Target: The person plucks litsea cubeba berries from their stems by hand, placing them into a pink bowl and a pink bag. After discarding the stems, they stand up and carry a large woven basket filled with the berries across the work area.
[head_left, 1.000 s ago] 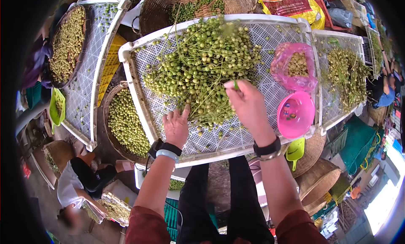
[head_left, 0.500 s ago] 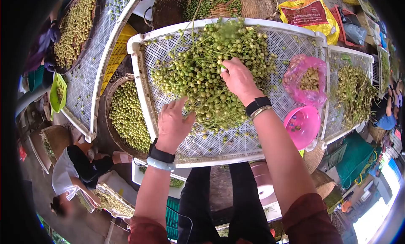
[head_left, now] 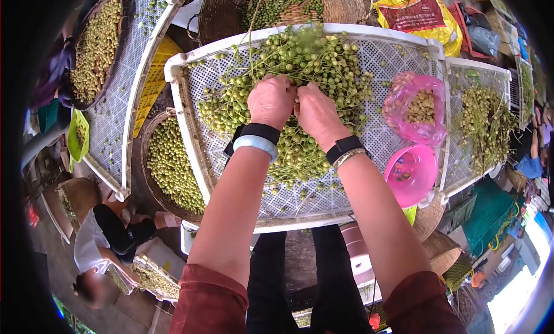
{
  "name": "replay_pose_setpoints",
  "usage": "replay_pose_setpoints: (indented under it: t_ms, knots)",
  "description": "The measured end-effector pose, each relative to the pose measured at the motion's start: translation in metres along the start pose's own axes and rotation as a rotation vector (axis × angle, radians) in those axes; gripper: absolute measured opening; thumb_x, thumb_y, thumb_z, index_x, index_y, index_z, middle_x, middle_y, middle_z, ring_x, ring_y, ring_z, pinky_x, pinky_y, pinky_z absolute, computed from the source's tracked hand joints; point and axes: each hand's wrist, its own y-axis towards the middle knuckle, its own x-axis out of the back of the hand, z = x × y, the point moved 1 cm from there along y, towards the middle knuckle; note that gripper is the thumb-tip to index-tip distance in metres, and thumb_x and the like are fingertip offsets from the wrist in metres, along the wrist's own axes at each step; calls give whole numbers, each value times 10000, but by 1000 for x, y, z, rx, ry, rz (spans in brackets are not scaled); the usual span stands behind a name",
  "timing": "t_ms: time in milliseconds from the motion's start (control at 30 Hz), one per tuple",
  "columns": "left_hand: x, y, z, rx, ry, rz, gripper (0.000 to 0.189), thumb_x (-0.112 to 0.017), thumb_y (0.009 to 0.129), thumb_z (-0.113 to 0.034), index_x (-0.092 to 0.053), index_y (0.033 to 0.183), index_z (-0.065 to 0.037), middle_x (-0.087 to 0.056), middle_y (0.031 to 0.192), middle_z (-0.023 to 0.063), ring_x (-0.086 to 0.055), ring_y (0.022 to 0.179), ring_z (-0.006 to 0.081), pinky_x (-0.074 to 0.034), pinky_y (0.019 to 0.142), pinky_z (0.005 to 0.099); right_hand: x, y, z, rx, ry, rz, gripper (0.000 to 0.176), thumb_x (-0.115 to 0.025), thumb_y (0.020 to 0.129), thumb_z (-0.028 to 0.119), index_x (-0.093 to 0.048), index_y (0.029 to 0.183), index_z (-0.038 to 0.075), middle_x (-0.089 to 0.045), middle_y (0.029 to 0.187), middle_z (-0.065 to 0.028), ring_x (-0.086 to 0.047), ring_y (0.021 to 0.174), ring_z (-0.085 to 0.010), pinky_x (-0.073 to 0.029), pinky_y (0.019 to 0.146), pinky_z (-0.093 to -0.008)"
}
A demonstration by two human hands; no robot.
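A heap of round green fruit on thin stems (head_left: 311, 161) covers the middle of a white mesh tray (head_left: 398, 51) in front of me. Over the heap, my left hand (head_left: 271, 101) is closed, its fingers curled into the stems. My right hand (head_left: 318, 113) is closed too, fingertips pinched close to those of the left. What lies between the fingers is hidden by the hands. Right of the heap, on the tray, are a pink plastic bag (head_left: 394, 112) holding pale round pieces and a pink bowl (head_left: 424, 178) with a few small items inside.
A basket of green fruit (head_left: 173, 166) stands left of the tray; a wicker basket (head_left: 222, 16) lies beyond it. Another mesh tray (head_left: 456, 155) with stems adjoins at right. A yellow sack (head_left: 398, 5) sits at the back. A seated person (head_left: 95, 241) works at lower left.
My left hand has moved up and right from the tray's near left, going from spread fingers to closed over the heap. My right hand has shifted slightly down, beside it.
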Motion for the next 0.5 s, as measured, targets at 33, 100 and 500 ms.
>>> replay_pose_setpoints:
  t_ms: [33, 100, 500]
  knots:
    - [-3, -1, 1, 3, 9, -37, 195, -650, 759, -256, -682, 815, -72, -660, 760, 118, -632, 695, 310, -501, 646, 378, 0, -1, -1, 2, 27, -6, 229, -637, 775, 54, -568, 981, -18, -533, 1034, -197, -620, 880, -356, -518, 757, -429]
    - [-3, -2, 0, 105, -76, -18, 185, -639, 755, -246, -683, 816, -77, -654, 734, 94, -627, 669, 259, -494, 633, 358, 1, -6, -6, -29, 145, -88, 236, -647, 763, 53, -567, 972, -22, -575, 1004, -201, -616, 868, -364, -523, 741, -418]
    - [34, -28, -5, 607, -1129, 310, 79, -627, 761, -126, -659, 773, -55, -581, 699, -24, -461, 581, 46, -339, 509, 203, 6, -32, 8, -332, 1704, 21, 193, -612, 897, 169, -516, 995, 33, -623, 892, -84, -615, 798, -160, -526, 756, -309]
